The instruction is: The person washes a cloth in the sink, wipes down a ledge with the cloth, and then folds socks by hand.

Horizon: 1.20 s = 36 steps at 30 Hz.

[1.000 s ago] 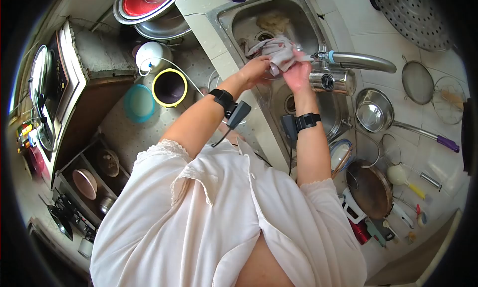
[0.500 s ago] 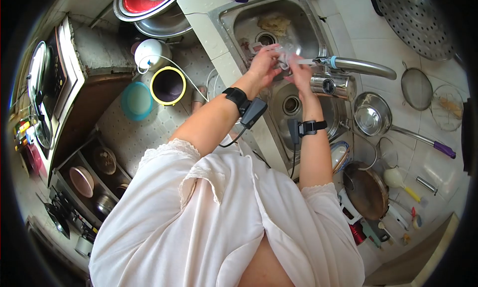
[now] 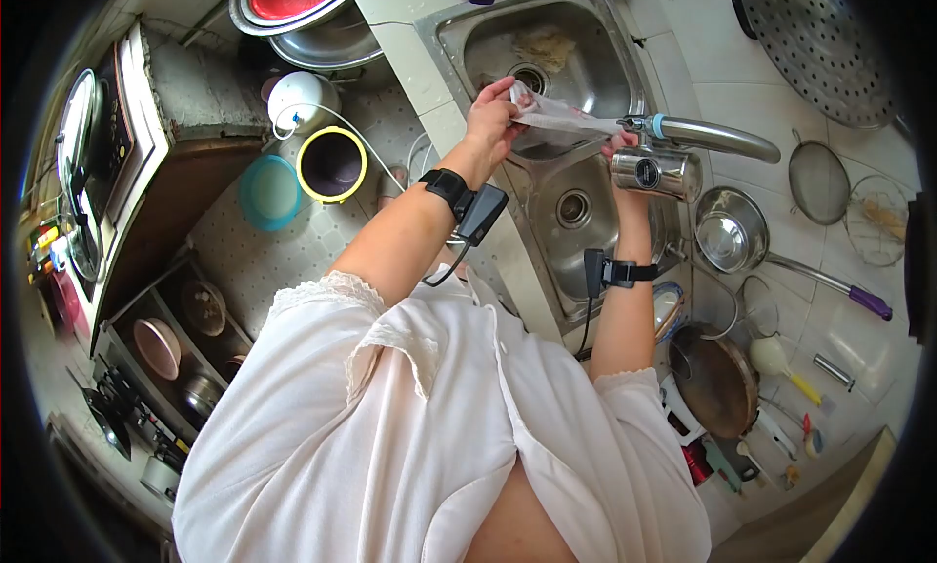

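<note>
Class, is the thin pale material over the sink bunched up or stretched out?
Stretched out: the thin pale material extends from the left hand toward the right hand, which is partly hidden.

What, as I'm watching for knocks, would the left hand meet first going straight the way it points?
Past its whitish sheet, the left hand would likely meet the far basin near the drain; depth is unclear.

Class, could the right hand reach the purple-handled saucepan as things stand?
Probably yes, once freed: the right hand seems to grip the plastic bag, but nothing covers the purple saucepan handle.
</note>
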Available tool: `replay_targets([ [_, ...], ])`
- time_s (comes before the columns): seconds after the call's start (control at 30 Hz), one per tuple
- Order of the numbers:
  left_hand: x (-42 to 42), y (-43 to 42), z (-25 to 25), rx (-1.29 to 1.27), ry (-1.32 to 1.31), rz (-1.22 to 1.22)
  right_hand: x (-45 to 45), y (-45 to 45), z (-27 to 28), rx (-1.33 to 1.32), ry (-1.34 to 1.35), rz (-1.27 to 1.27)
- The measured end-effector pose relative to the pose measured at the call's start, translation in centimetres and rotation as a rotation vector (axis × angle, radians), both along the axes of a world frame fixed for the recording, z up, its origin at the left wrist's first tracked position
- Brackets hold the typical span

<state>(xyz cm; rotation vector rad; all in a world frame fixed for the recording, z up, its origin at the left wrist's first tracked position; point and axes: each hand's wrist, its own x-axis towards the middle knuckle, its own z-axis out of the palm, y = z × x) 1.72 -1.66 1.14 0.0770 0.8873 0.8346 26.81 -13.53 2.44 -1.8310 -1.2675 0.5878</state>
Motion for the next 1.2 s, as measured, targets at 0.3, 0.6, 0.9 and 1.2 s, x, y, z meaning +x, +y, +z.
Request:
replay_targets([
  [0.3,3.8,-1.4,-0.4,0.184,0.019,-0.151,-2.2,-2.8,2.3,-0.013,-0.678,0.001],
  [0.6,8.4,-4.6,3.9,0.882,0.680,-0.448,-6.4,-1.2,-0.9,-0.282,-0.053,0.132],
  [0.9,-0.5,3.5,5.4,0.567,0.538,-0.445,-7.7,2.8,0.4,-0.282,0.807,-0.428],
  [1.2,-1.1,-2.1,-1.7,0.593,0.622,-0.675,-10.4,3.5,4.7,-0.071,1.190,-0.341],
])
